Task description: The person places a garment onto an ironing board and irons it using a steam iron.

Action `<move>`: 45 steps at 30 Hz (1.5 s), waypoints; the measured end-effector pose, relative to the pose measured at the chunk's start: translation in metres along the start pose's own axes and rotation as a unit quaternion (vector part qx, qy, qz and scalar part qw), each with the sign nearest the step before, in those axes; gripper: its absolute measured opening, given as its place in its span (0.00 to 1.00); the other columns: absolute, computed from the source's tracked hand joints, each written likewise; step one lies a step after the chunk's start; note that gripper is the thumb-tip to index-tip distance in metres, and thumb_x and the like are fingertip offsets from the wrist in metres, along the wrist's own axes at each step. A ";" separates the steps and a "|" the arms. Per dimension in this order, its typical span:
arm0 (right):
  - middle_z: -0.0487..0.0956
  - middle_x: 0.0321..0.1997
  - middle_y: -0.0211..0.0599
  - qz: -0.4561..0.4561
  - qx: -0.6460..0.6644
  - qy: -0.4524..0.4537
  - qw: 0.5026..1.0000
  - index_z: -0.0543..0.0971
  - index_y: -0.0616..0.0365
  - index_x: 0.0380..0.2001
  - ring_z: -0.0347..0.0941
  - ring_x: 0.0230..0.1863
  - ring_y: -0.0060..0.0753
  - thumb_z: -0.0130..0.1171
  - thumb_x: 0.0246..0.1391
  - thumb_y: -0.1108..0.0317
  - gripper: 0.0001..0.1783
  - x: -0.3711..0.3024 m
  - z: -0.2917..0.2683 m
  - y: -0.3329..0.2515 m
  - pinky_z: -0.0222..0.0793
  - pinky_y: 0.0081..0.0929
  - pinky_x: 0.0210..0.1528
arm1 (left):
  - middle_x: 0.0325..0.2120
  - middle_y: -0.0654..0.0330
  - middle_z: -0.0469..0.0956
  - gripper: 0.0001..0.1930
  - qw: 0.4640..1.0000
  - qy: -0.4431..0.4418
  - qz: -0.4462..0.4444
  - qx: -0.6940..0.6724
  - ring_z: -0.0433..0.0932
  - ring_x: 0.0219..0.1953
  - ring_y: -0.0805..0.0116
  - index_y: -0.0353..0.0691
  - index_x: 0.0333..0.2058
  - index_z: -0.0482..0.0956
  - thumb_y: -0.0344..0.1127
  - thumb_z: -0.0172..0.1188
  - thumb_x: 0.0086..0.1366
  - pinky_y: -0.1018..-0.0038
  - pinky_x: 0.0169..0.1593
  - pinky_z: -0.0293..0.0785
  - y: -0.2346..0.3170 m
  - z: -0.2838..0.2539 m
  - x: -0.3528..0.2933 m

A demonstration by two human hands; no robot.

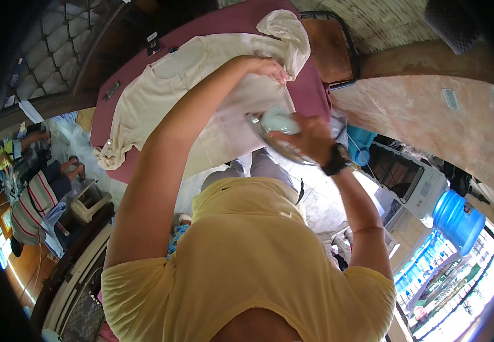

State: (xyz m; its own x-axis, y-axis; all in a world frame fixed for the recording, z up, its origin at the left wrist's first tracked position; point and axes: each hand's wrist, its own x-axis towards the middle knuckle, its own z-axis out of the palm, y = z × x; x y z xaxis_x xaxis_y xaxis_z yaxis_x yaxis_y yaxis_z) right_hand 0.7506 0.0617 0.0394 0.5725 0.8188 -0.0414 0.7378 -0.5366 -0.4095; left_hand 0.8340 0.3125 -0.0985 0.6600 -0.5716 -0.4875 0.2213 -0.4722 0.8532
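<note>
Right hand [313, 139] gripping rounded, pale-bodied iron [279, 121]; left hand [268, 69] on creased cream garment [240, 107], pinch indeterminable; maroon cloth-covered table [312, 97]; mottled pinkish wall [417, 108]

A: Where is the strongest light found?
B: At the lower right, where the barred opening [457, 290] is largely burnt out to white; patches of the tiled floor [322, 185] are nearly bleached too.

A: And the dimmer parts?
B: The lattice [47, 57] at the upper left is rendered dark, while the pale garment [201, 97] is softly lit, with faint shadows in its folds.

A: Is everything sharp?
B: The right hand [313, 139] and the iron [280, 121] are smeared by motion blur; detail at the far left is softened.

A: And the rim?
B: Straight edges are bent there, and the corners are swallowed by black.
</note>
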 end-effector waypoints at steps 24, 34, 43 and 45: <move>0.79 0.21 0.54 0.048 0.112 0.029 0.992 0.73 0.66 0.40 0.78 0.26 0.58 0.56 0.55 0.40 0.33 0.088 0.075 -0.009 0.74 0.48 0.28 | 0.44 0.66 0.78 0.20 0.856 0.351 -0.218 0.312 0.66 0.58 0.62 0.53 0.40 0.79 0.52 0.71 0.51 0.51 0.60 0.58 -0.035 -0.089 -0.063; 0.78 0.27 0.66 0.127 0.248 0.096 0.956 0.71 0.73 0.37 0.77 0.31 0.67 0.56 0.56 0.44 0.33 0.161 0.109 -0.046 0.74 0.54 0.35 | 0.27 0.61 0.81 0.08 0.868 0.487 0.062 0.071 0.79 0.32 0.68 0.41 0.33 0.79 0.28 0.68 0.54 0.72 0.37 0.76 -0.103 -0.118 -0.078; 0.78 0.25 0.66 0.166 0.244 0.097 0.950 0.71 0.73 0.34 0.77 0.30 0.67 0.55 0.56 0.43 0.33 0.161 0.112 -0.046 0.73 0.54 0.35 | 0.35 0.59 0.83 0.07 0.895 0.439 -0.043 0.064 0.79 0.38 0.72 0.40 0.40 0.82 0.29 0.58 0.65 0.75 0.44 0.75 -0.087 -0.111 -0.108; 0.78 0.25 0.65 0.154 0.272 0.105 0.944 0.72 0.73 0.34 0.77 0.31 0.68 0.55 0.56 0.42 0.34 0.175 0.110 -0.050 0.73 0.55 0.36 | 0.35 0.60 0.83 0.07 0.870 0.480 -0.068 0.088 0.79 0.38 0.72 0.41 0.40 0.82 0.31 0.60 0.65 0.74 0.45 0.75 -0.098 -0.109 -0.100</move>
State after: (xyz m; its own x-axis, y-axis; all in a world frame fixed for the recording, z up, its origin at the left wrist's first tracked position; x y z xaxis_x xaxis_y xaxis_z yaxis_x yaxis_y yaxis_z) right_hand 0.7746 0.2544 -0.0472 0.8297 0.5529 -0.0765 0.2656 -0.5117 -0.8171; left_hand 0.8242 0.4889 -0.1136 0.9507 0.2811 -0.1311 0.2866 -0.6347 0.7176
